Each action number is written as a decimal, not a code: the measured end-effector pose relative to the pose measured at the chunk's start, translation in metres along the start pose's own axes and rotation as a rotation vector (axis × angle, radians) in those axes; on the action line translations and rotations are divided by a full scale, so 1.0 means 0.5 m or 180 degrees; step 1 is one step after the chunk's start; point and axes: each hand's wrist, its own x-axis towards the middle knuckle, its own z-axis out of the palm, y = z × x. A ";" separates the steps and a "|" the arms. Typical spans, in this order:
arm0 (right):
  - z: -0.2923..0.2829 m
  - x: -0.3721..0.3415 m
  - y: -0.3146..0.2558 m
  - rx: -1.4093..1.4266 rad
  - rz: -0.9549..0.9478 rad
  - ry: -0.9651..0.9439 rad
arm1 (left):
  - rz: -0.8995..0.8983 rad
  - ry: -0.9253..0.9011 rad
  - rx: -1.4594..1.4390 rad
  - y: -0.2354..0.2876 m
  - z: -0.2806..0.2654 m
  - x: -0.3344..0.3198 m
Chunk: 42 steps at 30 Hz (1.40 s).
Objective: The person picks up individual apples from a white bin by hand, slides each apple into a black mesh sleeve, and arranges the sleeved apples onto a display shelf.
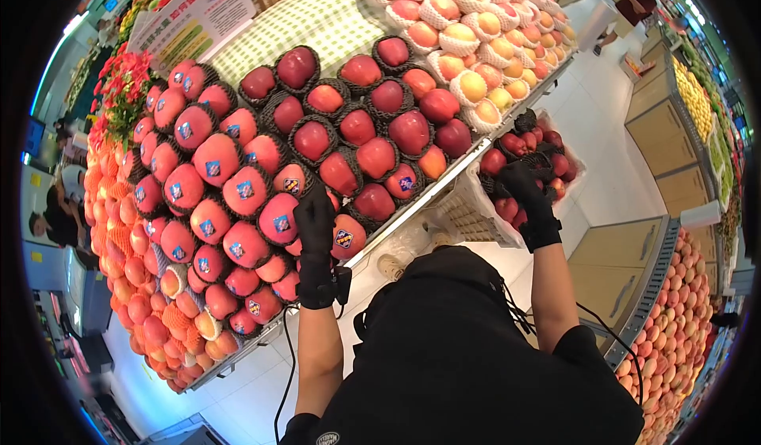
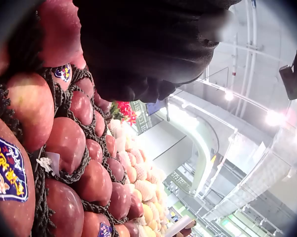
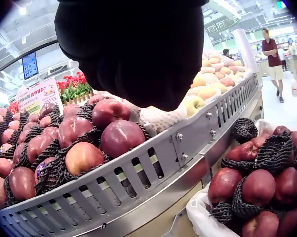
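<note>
My black-gloved left hand [image 1: 314,224] is over the front rows of the sloped apple display, right by a large red apple [image 1: 279,217] with a blue sticker. In the left wrist view the left glove [image 2: 143,49] has its fingers bent, with nothing seen in them. Over the crate of dark red apples [image 1: 560,165] is my right hand [image 1: 525,195], also gloved in black. The right glove [image 3: 131,54] shows loosely bent fingers in the right wrist view, and no apple shows in it. Black foam nets [image 3: 274,154] wrap several of the crate's apples.
A slotted grey rail [image 3: 114,185] edges the display. Behind the red apples lie a checked cloth [image 1: 309,28], a sign [image 1: 194,17] and white-netted peach-coloured fruit [image 1: 473,86]. A crate [image 1: 468,215] stands low beside the stand. A person [image 3: 273,61] stands in the aisle.
</note>
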 end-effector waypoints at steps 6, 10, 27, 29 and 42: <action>0.011 -0.027 -0.038 0.0500 0.0186 0.0231 | -0.0383 -0.0013 -0.0294 -0.006 0.066 0.002; -0.035 -0.025 -0.050 0.0149 0.0102 0.0271 | -0.0464 -0.0233 -0.0156 -0.049 0.122 0.009; -0.418 0.047 0.181 -0.3137 0.0264 0.0649 | -0.0761 -0.0494 0.0113 -0.056 0.336 0.009; -0.465 0.061 0.217 -0.2945 0.0527 0.0870 | -0.0745 -0.0344 0.0168 -0.038 0.355 0.006; -0.478 0.118 0.071 -0.2336 0.0087 0.0939 | -0.0628 0.0331 0.0563 -0.051 0.385 -0.020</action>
